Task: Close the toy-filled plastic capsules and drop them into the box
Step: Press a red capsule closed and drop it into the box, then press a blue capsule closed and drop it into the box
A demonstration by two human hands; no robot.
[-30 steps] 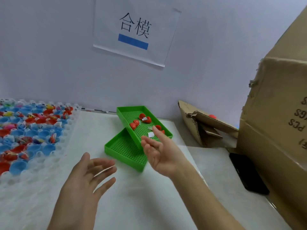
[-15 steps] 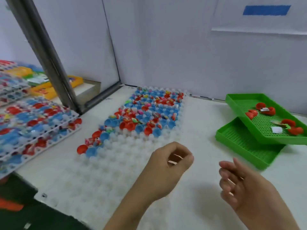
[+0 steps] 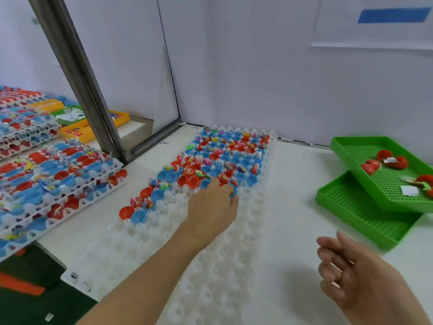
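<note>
- Reaching across the white capsule tray (image 3: pixel 187 254), the left hand (image 3: pixel 212 207) curls its fingers down onto a blue capsule half (image 3: pixel 235 192) at the near edge of the filled rows; a firm grip cannot be confirmed.
- The right hand (image 3: pixel 356 275) hovers over the table, fingers relaxed, holding nothing, well apart from the capsules (image 3: pixel 225 160).
- Two stacked green trays (image 3: pixel 365 207) sit to the right.

At mid-frame the left hand (image 3: pixel 212 202) reaches onto the white dimpled tray (image 3: pixel 210 266), its fingers down among the red and blue capsule halves (image 3: pixel 218 160) at the front edge of the filled rows. Whether they grip one is hidden. At the lower right, the right hand (image 3: pixel 351 275) hovers with fingers loosely spread. Two stacked green trays (image 3: pixel 365 207) sit at the right edge, and more filled trays (image 3: pixel 54 174) are stacked at the left.
</note>
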